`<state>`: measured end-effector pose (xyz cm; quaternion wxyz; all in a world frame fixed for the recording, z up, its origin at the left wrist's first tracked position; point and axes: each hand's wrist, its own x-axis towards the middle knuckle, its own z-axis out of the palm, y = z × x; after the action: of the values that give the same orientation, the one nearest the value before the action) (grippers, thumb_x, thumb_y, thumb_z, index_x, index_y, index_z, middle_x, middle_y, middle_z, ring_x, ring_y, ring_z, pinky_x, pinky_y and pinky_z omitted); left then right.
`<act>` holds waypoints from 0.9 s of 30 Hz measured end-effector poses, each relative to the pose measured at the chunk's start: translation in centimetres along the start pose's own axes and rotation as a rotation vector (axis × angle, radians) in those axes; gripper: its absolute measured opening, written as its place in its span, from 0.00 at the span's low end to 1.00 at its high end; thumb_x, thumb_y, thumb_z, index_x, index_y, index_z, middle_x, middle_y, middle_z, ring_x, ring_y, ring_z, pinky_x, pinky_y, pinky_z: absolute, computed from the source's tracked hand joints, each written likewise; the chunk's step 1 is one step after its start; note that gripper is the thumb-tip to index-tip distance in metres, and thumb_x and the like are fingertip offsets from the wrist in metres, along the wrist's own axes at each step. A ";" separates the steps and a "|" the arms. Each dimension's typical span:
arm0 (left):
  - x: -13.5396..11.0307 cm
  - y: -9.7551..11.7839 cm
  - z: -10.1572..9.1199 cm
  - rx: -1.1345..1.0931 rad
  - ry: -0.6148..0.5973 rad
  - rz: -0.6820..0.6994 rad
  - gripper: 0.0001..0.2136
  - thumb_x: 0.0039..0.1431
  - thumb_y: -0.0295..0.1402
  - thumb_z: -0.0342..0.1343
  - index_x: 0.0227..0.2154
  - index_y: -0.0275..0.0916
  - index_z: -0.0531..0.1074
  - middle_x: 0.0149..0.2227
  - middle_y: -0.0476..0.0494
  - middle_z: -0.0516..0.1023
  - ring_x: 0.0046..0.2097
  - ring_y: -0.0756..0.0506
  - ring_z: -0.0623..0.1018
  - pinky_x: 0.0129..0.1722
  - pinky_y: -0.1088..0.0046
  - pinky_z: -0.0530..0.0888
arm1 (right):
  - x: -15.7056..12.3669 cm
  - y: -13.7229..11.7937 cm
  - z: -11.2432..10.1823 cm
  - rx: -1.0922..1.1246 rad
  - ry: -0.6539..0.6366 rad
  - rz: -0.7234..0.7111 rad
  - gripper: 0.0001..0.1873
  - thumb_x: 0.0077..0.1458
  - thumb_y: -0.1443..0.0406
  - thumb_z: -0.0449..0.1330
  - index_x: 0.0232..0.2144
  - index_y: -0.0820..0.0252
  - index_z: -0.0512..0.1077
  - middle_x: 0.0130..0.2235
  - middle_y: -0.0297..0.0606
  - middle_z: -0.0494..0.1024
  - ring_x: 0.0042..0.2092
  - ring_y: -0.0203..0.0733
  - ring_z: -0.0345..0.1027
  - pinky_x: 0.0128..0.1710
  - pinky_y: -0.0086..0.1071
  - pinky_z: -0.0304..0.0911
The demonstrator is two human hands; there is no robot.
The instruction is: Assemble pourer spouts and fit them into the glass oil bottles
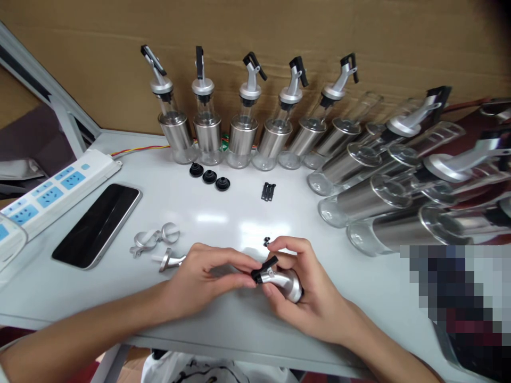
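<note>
Near the front edge of the table, my right hand [315, 300] is closed around a silver bottle pourer [281, 283] with a black lever [270, 263] on top. The thumb and fingers of my left hand [195, 276] pinch the black tip of that pourer. Beside my left hand lie several loose silver pourers [171, 233], one partly hidden behind its fingers. Just past my right fingertips are small black pieces [266, 241]. Farther back are several thin black levers [268, 191] and three black rubber stoppers [209, 176].
Glass bottles with steel sleeves [243, 135] line the back, most topped with pourers. More bottles [393, 191] crowd the right side. To the left lie a phone [97, 226] and a white power strip [54, 194]. A cardboard panel [263, 26] stands behind.
</note>
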<state>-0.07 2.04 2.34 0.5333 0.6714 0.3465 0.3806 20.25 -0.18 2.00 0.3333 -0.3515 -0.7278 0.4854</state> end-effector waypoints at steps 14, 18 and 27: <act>0.1 -0.4 0.2 -0.177 -0.076 0.048 0.03 0.56 0.26 0.63 0.34 0.38 0.81 0.33 0.43 0.84 0.33 0.51 0.81 0.33 0.80 0.76 | 0.1 -0.4 -0.1 -0.061 -0.010 -0.023 0.16 0.56 0.73 0.54 0.41 0.53 0.52 0.27 0.26 0.67 0.22 0.29 0.55 0.20 0.21 0.51; 0.2 -0.4 0.1 -0.161 -0.095 0.035 0.03 0.57 0.30 0.63 0.33 0.38 0.81 0.32 0.42 0.83 0.33 0.48 0.81 0.33 0.76 0.77 | 0.2 -0.4 -0.1 -0.090 0.007 -0.032 0.16 0.55 0.73 0.54 0.40 0.54 0.52 0.26 0.26 0.67 0.21 0.29 0.56 0.19 0.21 0.52; 0.2 -0.3 0.2 -0.155 -0.028 0.006 0.02 0.55 0.25 0.63 0.31 0.36 0.80 0.33 0.40 0.84 0.33 0.49 0.81 0.33 0.76 0.77 | 0.3 -0.1 -0.2 -0.220 0.050 -0.087 0.23 0.57 0.72 0.53 0.51 0.56 0.49 0.30 0.31 0.71 0.25 0.33 0.65 0.24 0.24 0.62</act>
<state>0.22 2.19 2.01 0.5872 0.6345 0.3064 0.3984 20.24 0.16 2.17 0.3317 -0.3660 -0.7828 0.3785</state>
